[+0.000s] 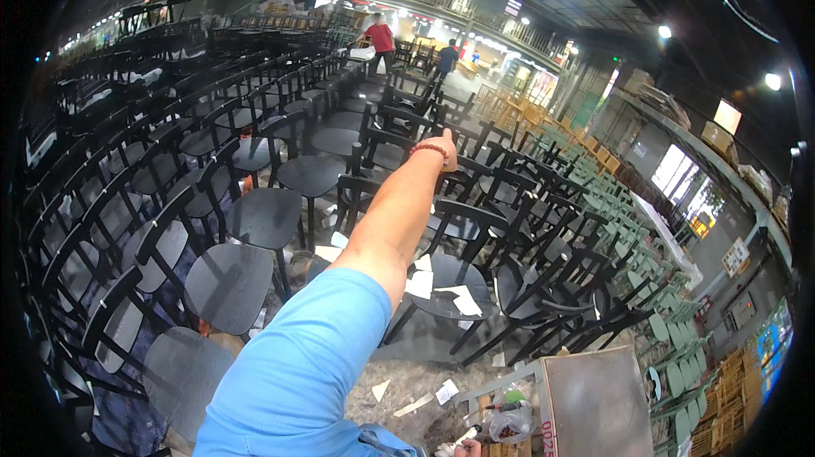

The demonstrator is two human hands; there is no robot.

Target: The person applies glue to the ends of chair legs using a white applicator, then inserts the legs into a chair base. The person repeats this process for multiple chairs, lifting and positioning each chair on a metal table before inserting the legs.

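Observation:
My left arm, in a light blue sleeve, reaches far forward over the rows of chairs. At its end my left hand [450, 151], with a red beaded bracelet [431, 148] on the wrist, holds nothing that I can see; one finger is stretched forward and the others are mostly hidden. Black chairs [312, 175] stand beyond and below it. Only a bit of my right hand [467, 449] shows at the bottom edge, its fingers curled. Close to it lie a clear plastic bag [509, 423] and small items; what it holds, if anything, is hidden.
A grey-topped box-shaped table [596, 406] stands at the lower right. Paper scraps [446, 391] litter the floor and a black chair seat. Green chairs [671, 330] line the right side. Farther off are a person in red [379, 38] and a person in dark clothes [446, 60].

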